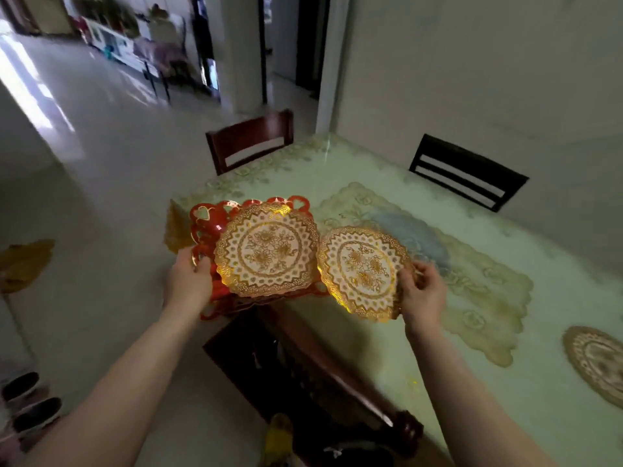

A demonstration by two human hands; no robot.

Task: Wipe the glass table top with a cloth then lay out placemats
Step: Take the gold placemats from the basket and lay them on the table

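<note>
Placemats: two round gold-and-white lace-pattern ones are in hand, over the near-left corner of the tabletop [387,170]. Left hand [188,281] grips a stack: the round gold placemat [268,249] on top, red mats with heart-shaped cutouts [205,217] beneath it, fingers wrapped around the stack's left edge. The stack hangs partly over the tabletop edge, tilted up toward the camera. Right hand [423,294] pinches the right rim of the second round gold placemat [364,271], thumb on top, fingers under. This one sits just right of the stack, edges almost touching, tilted; can't tell whether its far edge rests on the surface.

A third round placemat [596,362] lies flat at the right, well apart from the hands and cut off by the frame edge. The tabletop is glass over a pale green-cream lace cloth, with a large lace-edged mat [472,264] in the middle. One dark red wooden chair [249,139] at the far end, one black chair [468,173] on the wall side. Near side: dark carved wooden chair back [320,375] under the arms. Yellow cloth [23,264] on the floor at left, shoes [30,402] at lower left.
</note>
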